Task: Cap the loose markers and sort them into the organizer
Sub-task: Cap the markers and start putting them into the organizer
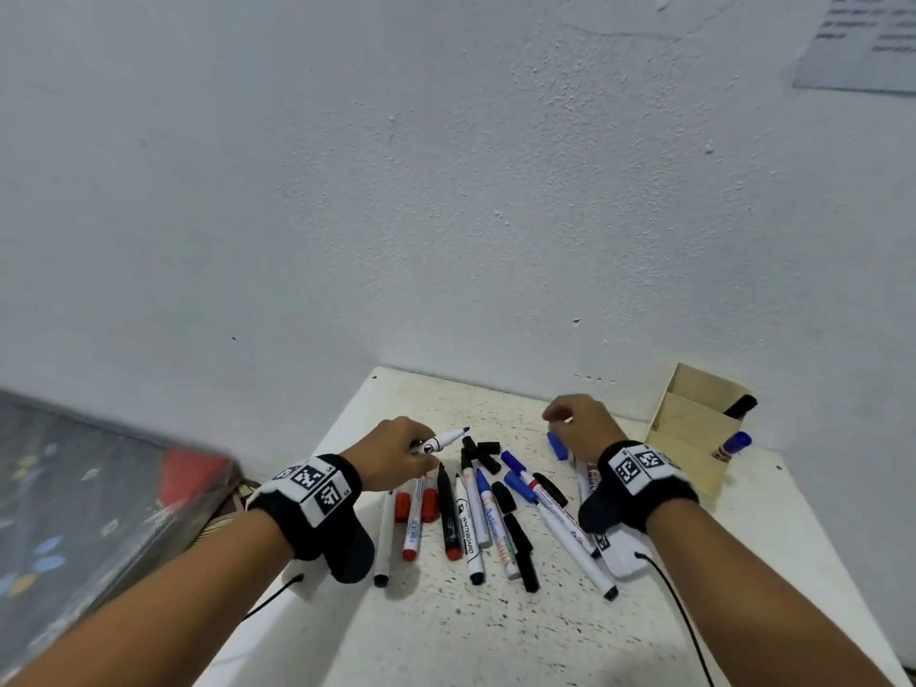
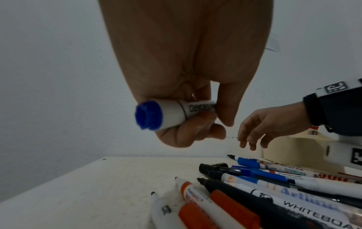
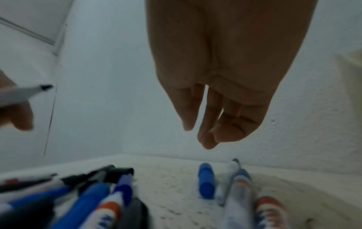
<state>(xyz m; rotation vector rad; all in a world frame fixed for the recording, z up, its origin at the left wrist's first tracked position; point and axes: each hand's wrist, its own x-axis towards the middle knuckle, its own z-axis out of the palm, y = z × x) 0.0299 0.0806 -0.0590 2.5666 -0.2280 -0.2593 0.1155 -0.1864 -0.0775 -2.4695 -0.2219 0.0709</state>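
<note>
1. Head view: at a speckled white table [image 1: 495,632], the left hand [image 1: 391,458] grips an uncapped blue-tipped marker [image 1: 443,440] above the loose marker pile [image 1: 490,518]. The right hand [image 1: 580,428] hovers, empty, over a blue cap [image 1: 557,446]. The cardboard organizer [image 1: 694,428], already holding two markers, stands at the far right.

2. Left wrist view: fingers [image 2: 188,133] curl round the marker's barrel, blue end plug nearest the lens.

3. Right wrist view: the fingers [image 3: 207,124] hang loosely apart, holding nothing; the blur makes cap fit hard to judge. Risks: the bare tip could smear skin, or a mismatched cap could be picked.
</note>
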